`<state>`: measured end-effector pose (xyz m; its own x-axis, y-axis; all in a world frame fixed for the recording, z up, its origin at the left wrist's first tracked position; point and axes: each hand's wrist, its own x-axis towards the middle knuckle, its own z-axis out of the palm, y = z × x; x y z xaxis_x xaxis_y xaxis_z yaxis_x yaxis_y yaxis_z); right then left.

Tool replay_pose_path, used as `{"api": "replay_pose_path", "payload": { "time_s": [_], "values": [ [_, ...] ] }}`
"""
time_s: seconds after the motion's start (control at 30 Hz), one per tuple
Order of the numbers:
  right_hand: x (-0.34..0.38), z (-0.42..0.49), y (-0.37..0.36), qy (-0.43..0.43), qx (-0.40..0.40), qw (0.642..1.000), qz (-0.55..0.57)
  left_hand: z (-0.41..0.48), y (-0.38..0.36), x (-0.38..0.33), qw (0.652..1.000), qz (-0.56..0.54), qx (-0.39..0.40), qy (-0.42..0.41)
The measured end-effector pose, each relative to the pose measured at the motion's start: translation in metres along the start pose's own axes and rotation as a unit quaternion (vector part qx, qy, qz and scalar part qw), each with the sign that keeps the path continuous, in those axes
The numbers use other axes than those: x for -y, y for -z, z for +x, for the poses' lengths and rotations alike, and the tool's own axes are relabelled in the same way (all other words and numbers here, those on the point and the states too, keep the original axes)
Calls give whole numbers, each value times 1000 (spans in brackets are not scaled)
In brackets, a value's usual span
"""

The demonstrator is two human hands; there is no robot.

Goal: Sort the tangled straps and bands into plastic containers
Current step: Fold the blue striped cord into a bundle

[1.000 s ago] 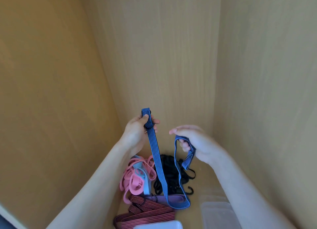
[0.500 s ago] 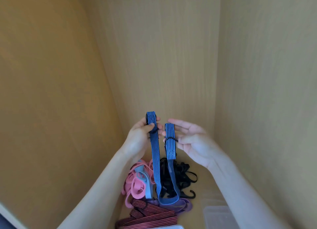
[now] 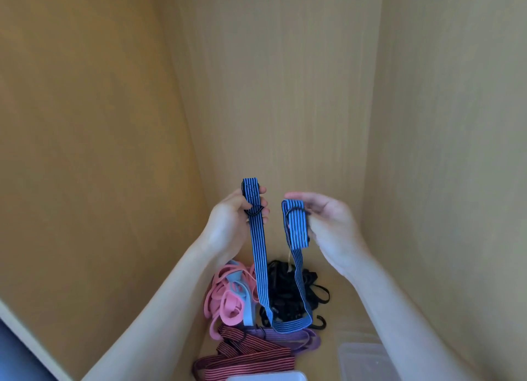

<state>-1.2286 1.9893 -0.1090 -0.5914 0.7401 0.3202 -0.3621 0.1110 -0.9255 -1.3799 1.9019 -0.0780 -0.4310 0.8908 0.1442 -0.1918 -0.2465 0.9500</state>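
Up in front of the wooden back wall (image 3: pixel 285 95), the left hand (image 3: pixel 232 221) is closed round one end of a blue striped strap (image 3: pixel 259 261). Its thumb is on the near face, its fingertips show past the far edge, and a black wire hook (image 3: pixel 254 211) lies across the strap right at the grip. The right hand (image 3: pixel 333 226) is half closed and pinches the strap's other end, which is doubled over on itself, between thumb and curled fingers. Between the two hands the strap hangs in a long U, with its lowest bend down at the heap on the shelf floor. I cannot tell whether it touches the heap or hangs just clear.

Under it lie pink bands (image 3: pixel 225 298), a pale blue band (image 3: pixel 247 309), a knot of black straps (image 3: pixel 288 289), a purple band (image 3: pixel 288 338) and, nearest the camera, a red striped strap (image 3: pixel 248 359). A clear plastic container (image 3: pixel 368 358) stands at the lower right, just beside the heap. The edge of something white (image 3: pixel 268 376) shows at the bottom.

By the look of it the strap is light, flat and limp, probably elastic, so it will sag and swing rather than hold a shape. The ends, just below the hooks, are the sensible places to hold, since a loose hook could snag the black tangle. Folding it up before lowering it into a container should keep it from trailing.
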Motion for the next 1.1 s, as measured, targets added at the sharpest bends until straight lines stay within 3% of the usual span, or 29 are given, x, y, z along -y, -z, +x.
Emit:
{"api": "replay_pose_path", "payload": {
  "time_s": [0.2, 0.4, 0.6, 0.77, 0.9, 1.03, 1.1],
  "values": [
    [3, 5, 1, -7, 5, 992, -129, 8, 4, -1, 1000, 11, 5, -7],
    [10, 10, -5, -15, -9, 996, -85, 16, 7, 2, 997, 63, 42, -21],
    [5, 19, -2, -40, -110, 991, -65, 15, 5, 10, 996, 70, 52, -13],
    [3, 23, 4, -44, -72, 996, -13, 18, 3, 6, 997, 61, 53, -8],
    [-1, 24, 8, -105, -54, 991, 62, 20, 0, 5, 998, 48, 45, -2],
    [-9, 23, 9, -176, -19, 984, 15, 22, 0, 8, 999, 42, 25, 22],
    [-13, 23, 8, -190, -41, 981, -7, 22, 0, 13, 998, 47, 9, 35]
  ]
}}
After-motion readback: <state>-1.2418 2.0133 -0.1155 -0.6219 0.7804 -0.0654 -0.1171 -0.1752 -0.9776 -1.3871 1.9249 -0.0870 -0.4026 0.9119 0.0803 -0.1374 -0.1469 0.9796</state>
